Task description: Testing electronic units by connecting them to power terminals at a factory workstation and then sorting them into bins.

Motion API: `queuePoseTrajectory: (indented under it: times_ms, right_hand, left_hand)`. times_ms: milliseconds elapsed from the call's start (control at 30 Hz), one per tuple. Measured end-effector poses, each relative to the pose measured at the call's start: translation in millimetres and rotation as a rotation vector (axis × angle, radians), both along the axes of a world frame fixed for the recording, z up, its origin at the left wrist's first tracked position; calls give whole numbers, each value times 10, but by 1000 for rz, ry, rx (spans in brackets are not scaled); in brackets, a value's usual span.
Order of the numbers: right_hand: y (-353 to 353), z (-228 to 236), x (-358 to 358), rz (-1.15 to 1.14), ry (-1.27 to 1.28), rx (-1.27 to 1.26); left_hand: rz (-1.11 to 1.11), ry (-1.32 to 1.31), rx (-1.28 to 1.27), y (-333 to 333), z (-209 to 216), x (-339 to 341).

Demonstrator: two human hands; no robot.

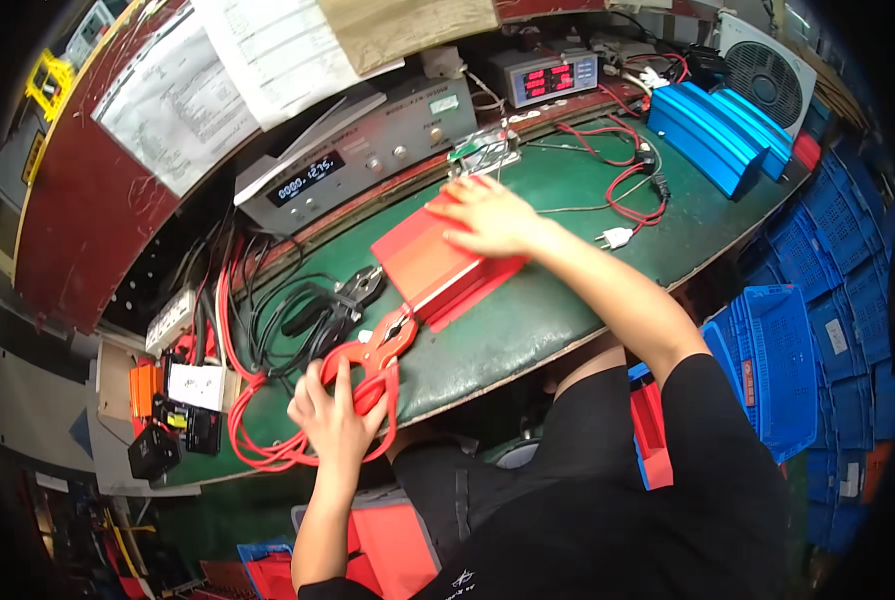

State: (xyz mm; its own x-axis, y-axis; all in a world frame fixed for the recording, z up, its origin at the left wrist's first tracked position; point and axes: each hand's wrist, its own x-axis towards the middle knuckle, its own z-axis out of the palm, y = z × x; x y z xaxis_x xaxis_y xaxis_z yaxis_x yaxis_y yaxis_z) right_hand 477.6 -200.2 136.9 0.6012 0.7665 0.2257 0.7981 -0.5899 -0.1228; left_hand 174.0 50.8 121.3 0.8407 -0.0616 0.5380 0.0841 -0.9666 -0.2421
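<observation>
On the green bench mat (pixel 557 310) lies a red, box-shaped metal casing (pixel 432 260), set at a slant. My right hand (pixel 492 222) rests flat on its top at the far right end, fingers stretched out. My left hand (pixel 335 415) is wrapped around the handles of a large red battery clamp (pixel 367 352) at the near left. The clamp's jaws point at the near left corner of the casing; whether they grip anything there I cannot tell. A red cable (pixel 267 458) loops beside this hand. Left of the casing lies a black clamp (pixel 359 288) with coiled black cable.
A grey power supply (pixel 337 165) and a smaller meter (pixel 552 78) with red digits stand behind. Two blue finned casings (pixel 707 135) sit at the far right, near a fan (pixel 765 72). A white plug (pixel 615 238) lies on the mat. Blue crates (pixel 782 360) are stacked to the right.
</observation>
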Motion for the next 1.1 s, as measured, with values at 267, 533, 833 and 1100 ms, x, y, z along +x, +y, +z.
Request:
queuePoseTrajectory:
  times_ms: [267,533,833,1100]
  right_hand:
    - [-286,-2,-849,63,104,47]
    - [-2269,172,-327,-176,115,-13]
    - [-1241,46,563,142,388,-128]
    - [-1461,-7,499,336,409,49]
  left_hand:
    - [-71,298,-373,659,84,17]
    - [-212,156,-364,585,204,50]
    - [-664,358,-445,-1375,662,2087]
    - [-593,684,-536,-1549,432,2697]
